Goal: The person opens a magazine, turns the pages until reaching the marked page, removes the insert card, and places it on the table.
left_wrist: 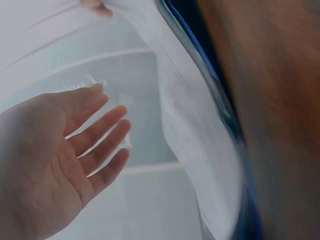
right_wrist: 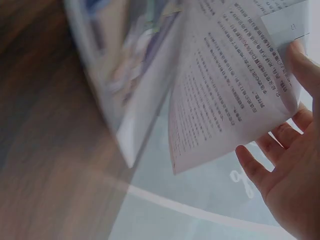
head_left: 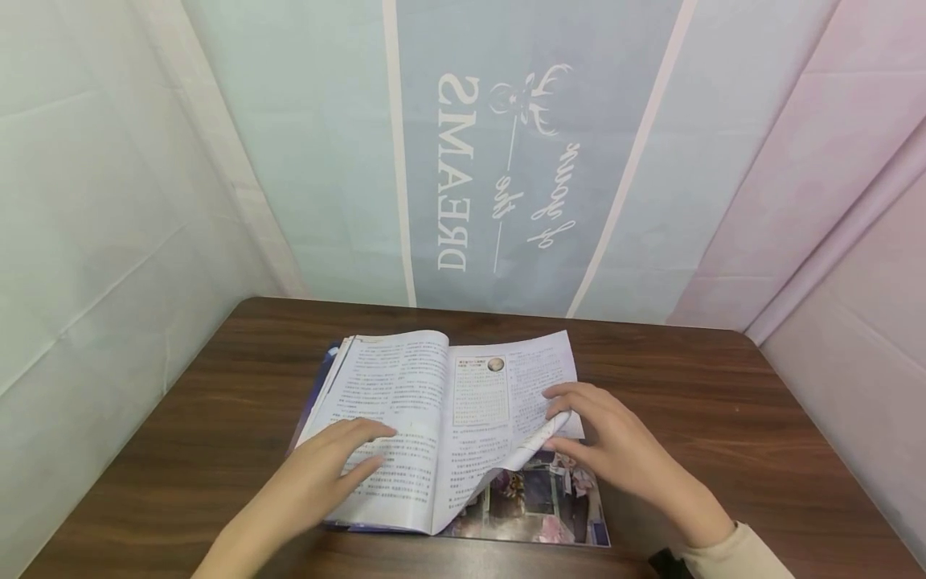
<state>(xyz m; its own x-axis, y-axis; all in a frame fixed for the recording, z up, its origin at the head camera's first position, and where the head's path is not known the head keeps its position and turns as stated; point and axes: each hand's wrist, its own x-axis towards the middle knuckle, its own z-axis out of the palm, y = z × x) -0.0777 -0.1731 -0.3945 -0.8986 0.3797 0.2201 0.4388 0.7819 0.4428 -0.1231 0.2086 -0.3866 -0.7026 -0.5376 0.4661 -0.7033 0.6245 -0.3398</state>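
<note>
An open magazine (head_left: 376,386) lies on the table, printed text on both facing pages. My right hand (head_left: 615,438) pinches the outer edge of a right-hand page (head_left: 535,386), lifting and curling its lower corner. In the right wrist view the thumb lies on the printed side of this page (right_wrist: 225,85), the fingers behind it. Under the raised corner a colourful picture page (head_left: 535,498) shows. My left hand (head_left: 336,458) is over the lower left page, fingers loosely spread and holding nothing; the left wrist view shows the same hand (left_wrist: 65,155) with its palm visible.
The dark brown wooden table (head_left: 687,386) extends around the magazine. Behind it hangs a pale blue cloth (head_left: 506,201) with white lettering, and light curtains (head_left: 108,201) close in both sides. A small dark object (head_left: 669,563) sits by the right sleeve at the front edge.
</note>
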